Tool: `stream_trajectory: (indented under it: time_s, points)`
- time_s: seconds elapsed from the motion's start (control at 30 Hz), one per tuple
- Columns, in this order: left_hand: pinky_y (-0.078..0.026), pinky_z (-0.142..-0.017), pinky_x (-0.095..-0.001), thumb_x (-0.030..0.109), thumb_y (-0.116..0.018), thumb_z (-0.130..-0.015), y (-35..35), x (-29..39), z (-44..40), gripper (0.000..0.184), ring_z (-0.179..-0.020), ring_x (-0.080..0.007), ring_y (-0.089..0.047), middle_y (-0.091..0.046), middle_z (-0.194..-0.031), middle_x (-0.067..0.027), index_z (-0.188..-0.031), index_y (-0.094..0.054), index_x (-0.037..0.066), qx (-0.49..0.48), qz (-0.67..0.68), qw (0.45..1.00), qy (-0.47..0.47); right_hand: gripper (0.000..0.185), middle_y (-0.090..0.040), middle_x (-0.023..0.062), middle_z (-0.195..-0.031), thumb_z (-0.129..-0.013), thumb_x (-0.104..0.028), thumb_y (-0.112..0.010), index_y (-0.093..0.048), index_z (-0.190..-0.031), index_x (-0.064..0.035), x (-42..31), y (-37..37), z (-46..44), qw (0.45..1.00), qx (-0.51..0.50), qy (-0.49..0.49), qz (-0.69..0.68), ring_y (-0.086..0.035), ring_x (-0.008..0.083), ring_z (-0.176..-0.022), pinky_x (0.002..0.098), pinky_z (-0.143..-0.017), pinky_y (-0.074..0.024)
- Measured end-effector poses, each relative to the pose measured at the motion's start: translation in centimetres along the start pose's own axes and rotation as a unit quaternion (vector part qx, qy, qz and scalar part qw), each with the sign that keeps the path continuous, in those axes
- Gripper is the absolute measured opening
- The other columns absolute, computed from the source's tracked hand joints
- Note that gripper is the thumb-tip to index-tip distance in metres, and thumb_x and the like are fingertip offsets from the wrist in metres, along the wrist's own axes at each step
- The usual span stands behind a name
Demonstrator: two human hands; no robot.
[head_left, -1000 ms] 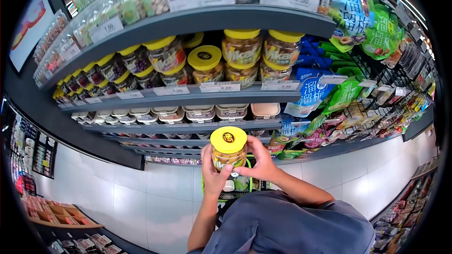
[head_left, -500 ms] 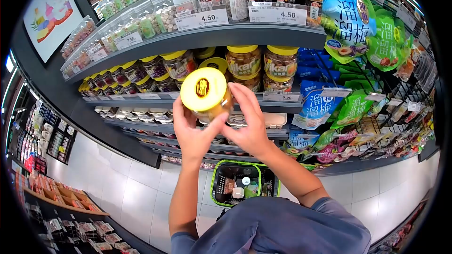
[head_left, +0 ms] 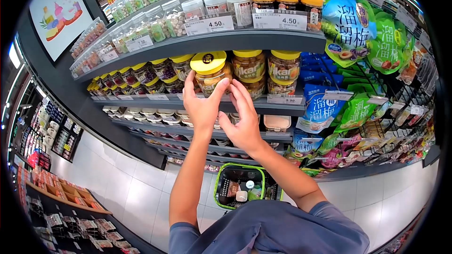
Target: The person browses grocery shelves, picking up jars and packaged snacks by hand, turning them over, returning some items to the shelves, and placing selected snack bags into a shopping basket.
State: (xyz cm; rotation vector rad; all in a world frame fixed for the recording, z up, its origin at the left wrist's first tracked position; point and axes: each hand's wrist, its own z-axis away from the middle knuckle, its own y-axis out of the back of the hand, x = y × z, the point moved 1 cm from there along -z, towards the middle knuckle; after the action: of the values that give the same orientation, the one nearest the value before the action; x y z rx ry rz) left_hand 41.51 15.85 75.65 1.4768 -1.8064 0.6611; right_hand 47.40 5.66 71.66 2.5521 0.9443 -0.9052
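A clear plastic jar (head_left: 208,77) with a yellow lid and amber contents is at the front of the snack shelf, nearly upright. My left hand (head_left: 203,108) grips its lower part, thumb in front and fingers round the left side. At the jar's right side is my right hand (head_left: 244,124), fingers stretched out and thumb apart; I cannot tell whether its fingertips touch the jar. Similar yellow-lidded jars (head_left: 248,67) stand stacked just to the right, and more jars (head_left: 160,69) run off to the left.
Above, a grey shelf (head_left: 207,42) carries small tubs and price tags. Snack pouches (head_left: 346,21) hang on the right. Below, a black shopping basket with a green rim (head_left: 216,183) holds several items on the tiled floor. A wooden display rack (head_left: 70,195) stands at lower left.
The jar has moved forward to the row of jars and tipped more upright, so its side now shows. My right hand has loosened from it, its thumb dropping away.
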Motion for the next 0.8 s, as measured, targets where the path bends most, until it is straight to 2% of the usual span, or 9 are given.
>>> stream_trajectory:
  time_s: [0.1,0.2,0.27,0.47,0.5,0.57,0.6,0.7,0.8]
  points:
    - [-0.044,-0.094,-0.0365,0.028,-0.088,-0.069,-0.5,0.8,0.1,0.076,-0.11,-0.0245,-0.054,-0.055,-0.119,-0.0172,-0.125,-0.047,-0.004,0.01,0.044,0.998,-0.033,0.068,-0.034,0.0242,-0.147,-0.078,-0.006,-0.067,-0.038,-0.139,0.0071,0.6,-0.1,-0.2,1.0,0.008,-0.007,-0.02,-0.042,0.0357,-0.131,0.0397,-0.107,-0.037]
    - [-0.046,-0.091,-0.0352,0.025,-0.087,-0.07,-0.3,1.0,0.0,0.072,-0.107,-0.0223,-0.055,-0.054,-0.117,-0.0156,-0.122,-0.045,-0.003,-0.012,0.039,0.999,0.01,0.07,-0.033,0.0259,-0.148,-0.078,-0.007,-0.067,-0.037,-0.139,0.0078,1.1,-0.4,-0.4,0.999,0.014,-0.024,-0.044,-0.041,0.0364,-0.133,0.0399,-0.108,-0.0357]
    - [-0.047,-0.091,-0.0335,0.019,-0.084,-0.074,-0.3,-0.6,-0.3,0.071,-0.11,-0.0202,-0.054,-0.052,-0.119,-0.0138,-0.126,-0.043,-0.004,-0.035,0.014,0.997,-0.061,0.071,-0.032,0.0272,-0.148,-0.078,-0.008,-0.067,-0.036,-0.14,0.0074,1.5,-0.4,-0.5,0.999,0.022,-0.025,-0.01,-0.039,0.0373,-0.135,0.0402,-0.109,-0.0346]
    - [-0.047,-0.096,-0.0375,0.017,-0.082,-0.076,-0.1,-0.8,-0.6,0.072,-0.115,-0.0233,-0.053,-0.045,-0.126,-0.0145,-0.133,-0.044,-0.006,-0.024,-0.012,0.998,-0.058,0.071,-0.029,0.0278,-0.151,-0.08,-0.01,-0.065,-0.035,-0.141,0.0071,1.3,-0.9,-0.5,0.999,0.008,-0.039,-0.024,-0.035,0.0374,-0.139,0.0395,-0.11,-0.0324]
    - [-0.049,-0.092,-0.0359,0.02,-0.084,-0.073,-0.2,-0.8,-0.7,0.072,-0.11,-0.0258,-0.056,-0.047,-0.124,-0.0159,-0.129,-0.048,-0.007,-0.008,-0.017,0.997,-0.074,0.071,-0.029,0.0278,-0.151,-0.08,-0.01,-0.065,-0.035,-0.141,0.0071,1.1,-0.9,-0.5,0.999,0.007,-0.039,-0.024,-0.035,0.0374,-0.139,0.0395,-0.11,-0.0324]
    - [-0.049,-0.091,-0.0358,0.021,-0.084,-0.073,-0.4,-1.0,-0.9,0.071,-0.109,-0.0257,-0.056,-0.048,-0.123,-0.0162,-0.128,-0.048,-0.007,-0.001,-0.025,0.997,-0.075,0.067,-0.023,0.0232,-0.154,-0.082,0.003,-0.059,-0.032,-0.144,0.0059,0.9,-1.0,-0.3,0.998,-0.002,-0.046,-0.031,-0.035,0.0285,-0.139,0.0384,-0.113,-0.0323]
    - [-0.049,-0.09,-0.0358,0.021,-0.084,-0.073,-0.5,-0.9,-1.0,0.07,-0.108,-0.0256,-0.056,-0.05,-0.123,-0.0164,-0.127,-0.049,-0.007,0.005,-0.033,0.996,-0.077,0.067,-0.023,0.0232,-0.154,-0.082,0.003,-0.059,-0.032,-0.144,0.0059,1.0,-1.1,-0.3,0.998,-0.003,-0.047,-0.031,-0.035,0.0285,-0.139,0.0384,-0.113,-0.0323]
    - [-0.049,-0.087,-0.0359,0.022,-0.084,-0.073,-0.6,-0.5,-1.0,0.067,-0.106,-0.0262,-0.057,-0.053,-0.12,-0.0165,-0.124,-0.05,-0.006,0.016,-0.062,0.996,-0.068,0.066,-0.025,0.0236,-0.153,-0.083,0.004,-0.057,-0.032,-0.144,0.0059,1.7,-1.3,-0.3,0.998,-0.005,-0.05,-0.029,-0.033,0.0289,-0.14,0.0383,-0.114,-0.0313]
    - [-0.049,-0.085,-0.0359,0.021,-0.083,-0.073,-1.0,-1.0,-1.1,0.064,-0.104,-0.0266,-0.057,-0.055,-0.115,-0.0156,-0.122,-0.051,-0.005,0.019,-0.068,0.994,-0.078,0.066,-0.033,0.028,-0.149,-0.081,-0.008,-0.061,-0.036,-0.141,0.007,2.2,-1.6,-0.2,0.997,0.014,-0.064,-0.046,-0.037,0.0376,-0.137,0.039,-0.11,-0.0332]
